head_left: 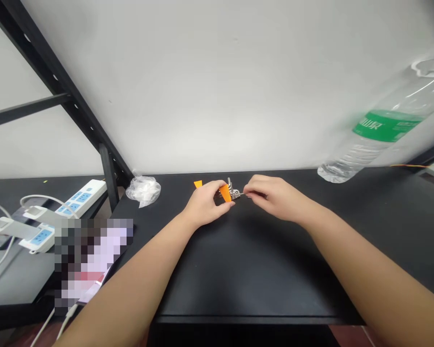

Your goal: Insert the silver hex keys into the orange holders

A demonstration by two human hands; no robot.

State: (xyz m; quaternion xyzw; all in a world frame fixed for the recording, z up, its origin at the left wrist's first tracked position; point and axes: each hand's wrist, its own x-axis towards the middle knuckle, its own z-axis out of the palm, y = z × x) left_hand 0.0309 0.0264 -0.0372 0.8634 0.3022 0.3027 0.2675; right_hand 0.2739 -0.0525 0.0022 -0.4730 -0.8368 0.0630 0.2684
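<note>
Near the back of the black table, my left hand (207, 202) is closed around an orange hex key holder (225, 193). Part of the holder is hidden behind the fingers. Several silver hex keys (234, 193) stick out of its right side, one pointing up. My right hand (271, 195) pinches the end of a thin hex key (241, 194) between thumb and fingers. Whether that key is still seated in the holder I cannot tell. Both hands are just above the tabletop, close together.
Crumpled clear plastic (143, 191) lies at the back left. A large clear bottle (386, 125) with a green label stands at the back right. White power strips (83, 196) with cables and a partly blurred phone (101, 262) are at the left, beside a black metal frame (63, 91).
</note>
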